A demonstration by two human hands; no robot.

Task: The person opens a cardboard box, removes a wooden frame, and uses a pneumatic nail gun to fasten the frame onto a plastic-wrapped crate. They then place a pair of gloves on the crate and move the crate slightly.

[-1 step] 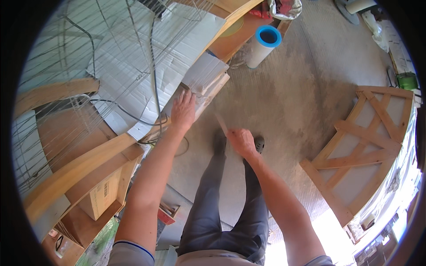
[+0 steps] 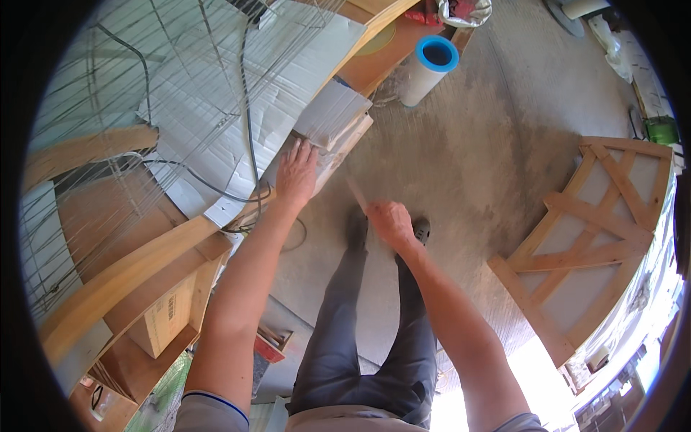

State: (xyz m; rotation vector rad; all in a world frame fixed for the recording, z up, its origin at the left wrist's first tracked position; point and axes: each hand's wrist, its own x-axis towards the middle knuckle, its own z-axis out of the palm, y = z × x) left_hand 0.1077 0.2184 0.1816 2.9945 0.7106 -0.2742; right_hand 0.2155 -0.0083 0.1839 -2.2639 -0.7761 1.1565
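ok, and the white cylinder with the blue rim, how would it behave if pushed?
The white cylinder looks taller than wide and seems to stand on end, so a push up high could tip it. Its round side suggests it may roll once down. The dark open top hints it's hollow, so probably light for its size.

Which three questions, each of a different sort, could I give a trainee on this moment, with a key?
1. Which of the person's hands holds the thin strip?
2. What colour is the ring at the top of the white cylinder?
3. True or false: the left hand is on the cross-braced wooden frame.

Key:
1. The right hand; the strip juts out from it, slightly blurred.
2. Blue.
3. False; the left hand is on the wooden piece beside the bench.
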